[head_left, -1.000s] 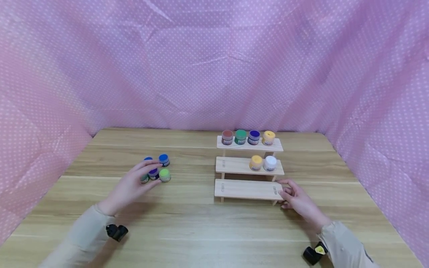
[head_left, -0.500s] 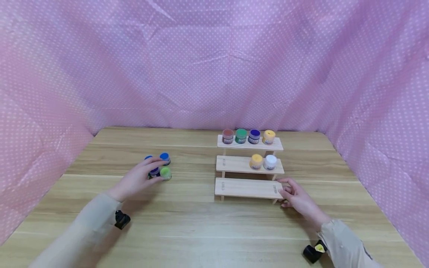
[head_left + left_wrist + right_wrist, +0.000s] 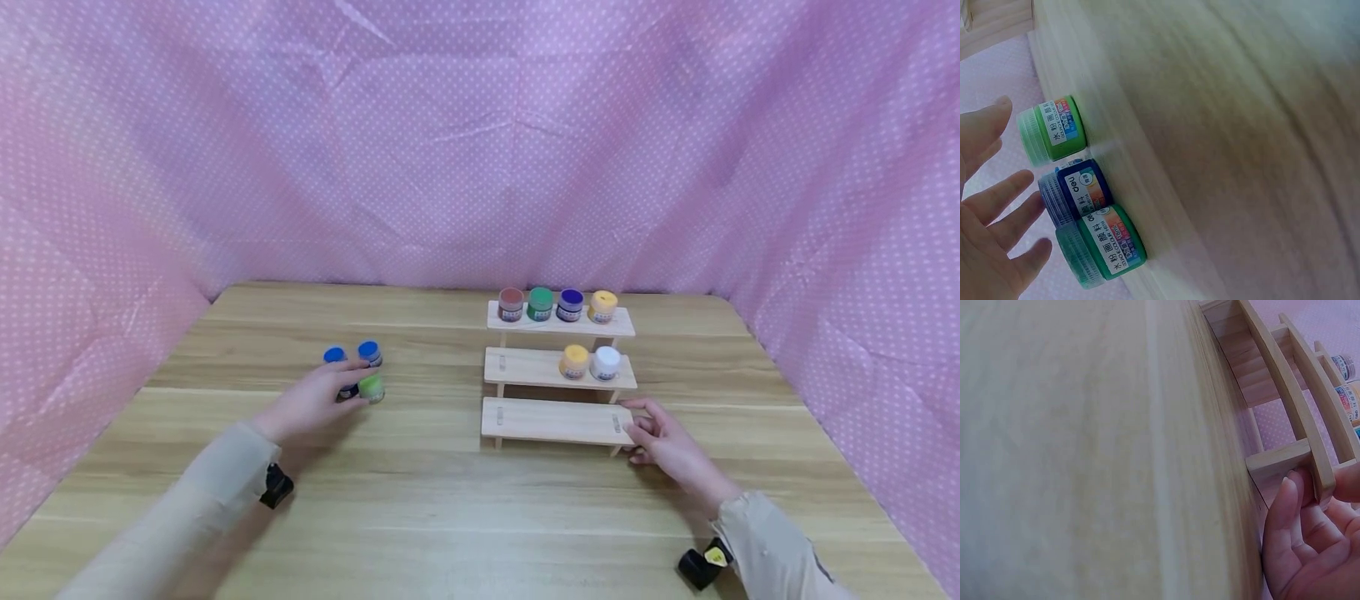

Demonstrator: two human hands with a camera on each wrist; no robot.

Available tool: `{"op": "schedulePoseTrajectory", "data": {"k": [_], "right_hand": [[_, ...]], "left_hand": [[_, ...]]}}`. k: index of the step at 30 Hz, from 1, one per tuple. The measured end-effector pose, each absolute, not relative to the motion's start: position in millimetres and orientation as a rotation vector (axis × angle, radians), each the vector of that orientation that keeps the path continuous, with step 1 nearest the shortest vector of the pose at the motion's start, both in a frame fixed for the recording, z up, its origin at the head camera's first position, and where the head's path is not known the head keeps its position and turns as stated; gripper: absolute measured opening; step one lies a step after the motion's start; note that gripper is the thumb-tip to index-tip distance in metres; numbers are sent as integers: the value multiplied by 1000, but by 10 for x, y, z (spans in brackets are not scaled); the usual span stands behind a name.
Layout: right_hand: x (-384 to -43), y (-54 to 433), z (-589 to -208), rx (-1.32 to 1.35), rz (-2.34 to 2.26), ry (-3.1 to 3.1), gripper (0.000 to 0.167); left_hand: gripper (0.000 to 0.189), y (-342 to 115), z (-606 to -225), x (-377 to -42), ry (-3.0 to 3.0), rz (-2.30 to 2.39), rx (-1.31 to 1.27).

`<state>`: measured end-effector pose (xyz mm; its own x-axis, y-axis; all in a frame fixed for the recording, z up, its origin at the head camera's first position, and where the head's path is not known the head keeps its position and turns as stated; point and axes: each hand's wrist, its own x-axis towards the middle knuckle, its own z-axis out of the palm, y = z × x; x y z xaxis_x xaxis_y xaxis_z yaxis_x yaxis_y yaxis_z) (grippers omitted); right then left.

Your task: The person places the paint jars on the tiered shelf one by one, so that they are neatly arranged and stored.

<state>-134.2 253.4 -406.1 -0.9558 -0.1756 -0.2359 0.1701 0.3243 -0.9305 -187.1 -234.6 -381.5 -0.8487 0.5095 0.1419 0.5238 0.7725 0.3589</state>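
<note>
I have left hand spread wide beside light-green gouache jar, toward left edge of table; right hand grips front shelf by right edge, likely steadying.

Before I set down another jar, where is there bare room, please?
Free: the front shelf left of the right grip; the middle shelf left of its yellow jar; the table between the shelves and lime jar. Crowded: the back shelf with four jars, and around the left grip.
</note>
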Motion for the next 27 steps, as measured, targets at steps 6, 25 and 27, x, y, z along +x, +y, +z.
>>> {"op": "schedulePoseTrajectory", "data": {"k": [6,25,27], "right_hand": [[-1347,2529,-4069,-1,-1677,2296,42],[-1331,2533,-4054,1,-1664,2299,42],[-1345,2538,-4042,1,-1661,2311,42]], "left_hand": [[44,-2353,-3847,-1894,-2901,-583,-887],[38,-2314,-3902,-1948,-2866,-522,-886],[36,-2309,-3894,-1972,-2860,-529,-878]]}}
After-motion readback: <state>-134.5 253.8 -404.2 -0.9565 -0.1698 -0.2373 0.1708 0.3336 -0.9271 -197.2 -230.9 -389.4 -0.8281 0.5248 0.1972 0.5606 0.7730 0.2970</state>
